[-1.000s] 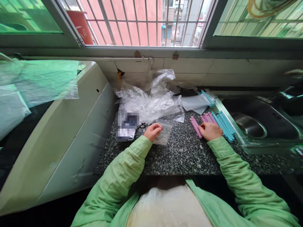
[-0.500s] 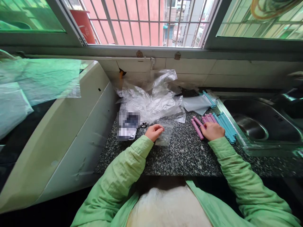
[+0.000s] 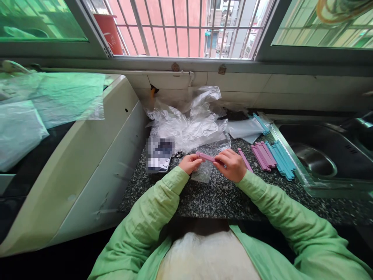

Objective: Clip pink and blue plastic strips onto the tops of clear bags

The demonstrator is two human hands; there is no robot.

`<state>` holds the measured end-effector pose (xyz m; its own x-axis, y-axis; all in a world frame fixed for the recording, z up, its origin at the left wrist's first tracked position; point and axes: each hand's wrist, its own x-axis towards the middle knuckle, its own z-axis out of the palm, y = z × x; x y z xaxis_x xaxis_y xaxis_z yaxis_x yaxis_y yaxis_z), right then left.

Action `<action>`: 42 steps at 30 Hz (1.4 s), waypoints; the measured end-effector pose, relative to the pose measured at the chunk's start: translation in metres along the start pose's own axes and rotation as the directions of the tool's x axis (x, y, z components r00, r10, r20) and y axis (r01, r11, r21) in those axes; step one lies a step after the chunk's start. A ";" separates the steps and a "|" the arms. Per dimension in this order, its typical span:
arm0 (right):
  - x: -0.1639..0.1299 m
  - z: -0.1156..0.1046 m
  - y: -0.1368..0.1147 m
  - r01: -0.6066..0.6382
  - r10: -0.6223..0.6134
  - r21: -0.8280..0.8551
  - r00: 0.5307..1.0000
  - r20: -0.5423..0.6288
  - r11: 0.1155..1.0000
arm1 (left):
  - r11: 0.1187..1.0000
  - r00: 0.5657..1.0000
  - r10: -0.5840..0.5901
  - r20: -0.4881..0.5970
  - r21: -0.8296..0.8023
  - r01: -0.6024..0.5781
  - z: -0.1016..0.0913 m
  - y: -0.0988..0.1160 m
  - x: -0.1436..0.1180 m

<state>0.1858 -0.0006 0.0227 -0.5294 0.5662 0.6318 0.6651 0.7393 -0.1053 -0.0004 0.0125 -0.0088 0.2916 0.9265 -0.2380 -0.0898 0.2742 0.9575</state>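
Between my two hands, a pink bag-sealing clip (image 3: 206, 156) is held roughly level above the counter. My left hand (image 3: 189, 163) pinches its left end. My right hand (image 3: 232, 165) grips the other end between thumb and fingers. Under the clip, a small clear plastic bag (image 3: 202, 173) lies on the counter, close by my left fingers; whether they also hold its edge cannot be made out. One loose pink clip (image 3: 245, 160) rests just right of my right hand. Farther right, several pink clips (image 3: 263, 156) lie side by side against a row of blue clips (image 3: 281, 160).
Crumpled clear plastic (image 3: 189, 130) covers the back of the speckled counter (image 3: 215, 200). A blurred-out flat object (image 3: 159, 155) lies left of my left hand. Clear bags (image 3: 244, 128) with blue clips sit behind. A steel sink (image 3: 309, 186) borders the right, a white appliance (image 3: 96, 163) the left.
My right hand has picked up one pink clip from the clips at the right and brought it left to my left hand. My left hand has hardly moved and now pinches the clip's end.
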 end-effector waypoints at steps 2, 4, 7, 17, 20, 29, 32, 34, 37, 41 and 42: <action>-0.003 0.008 -0.001 -0.001 0.001 0.009 1.000 0.015 1.000 | 1.000 1.000 0.004 -0.001 0.009 -0.004 0.000 0.000 0.000; -0.008 0.014 0.002 -0.006 0.006 0.005 1.000 0.022 1.000 | 1.000 1.000 0.018 0.004 0.023 -0.018 0.001 0.000 -0.001; -0.013 0.018 0.007 0.006 -0.006 -0.016 1.000 0.029 1.000 | 0.999 0.999 0.032 0.007 0.041 -0.032 0.002 0.001 -0.002; -0.018 0.024 0.012 0.046 -0.043 -0.045 0.997 0.066 0.998 | 0.992 0.995 0.088 0.050 0.086 -0.092 0.001 -0.002 0.000; -0.019 0.024 0.012 0.057 -0.053 -0.051 0.996 0.072 0.997 | 0.991 0.992 0.119 0.050 0.057 -0.122 0.000 -0.007 0.003; -0.016 0.023 0.008 0.065 -0.064 -0.030 0.997 0.048 0.997 | 0.987 0.989 0.140 -0.041 0.080 -0.137 0.001 -0.015 0.007; -0.015 0.023 0.008 0.068 -0.066 -0.038 0.997 0.043 0.997 | 0.985 0.988 0.146 -0.047 0.097 -0.141 0.003 -0.013 0.005; -0.014 0.023 0.007 0.074 -0.072 -0.058 0.996 0.043 0.996 | 0.988 0.991 0.127 -0.050 0.098 -0.122 0.004 -0.011 0.004; -0.013 0.023 0.005 0.081 -0.078 -0.083 0.996 0.035 0.993 | 0.988 0.993 0.107 -0.049 0.113 -0.101 0.005 -0.011 0.004; -0.013 0.023 0.003 0.085 -0.084 -0.071 0.996 0.013 0.994 | 0.986 0.992 0.121 -0.034 0.123 -0.116 0.006 -0.011 0.003; -0.013 0.023 0.003 0.091 -0.091 -0.064 0.996 0.009 0.994 | 0.986 0.992 0.124 -0.028 0.114 -0.120 0.006 -0.011 0.002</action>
<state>0.1828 0.0024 -0.0031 -0.5924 0.5001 0.6316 0.6466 0.7628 0.0024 0.0074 0.0102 -0.0187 0.2516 0.9601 -0.1222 -0.0153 0.1302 0.9914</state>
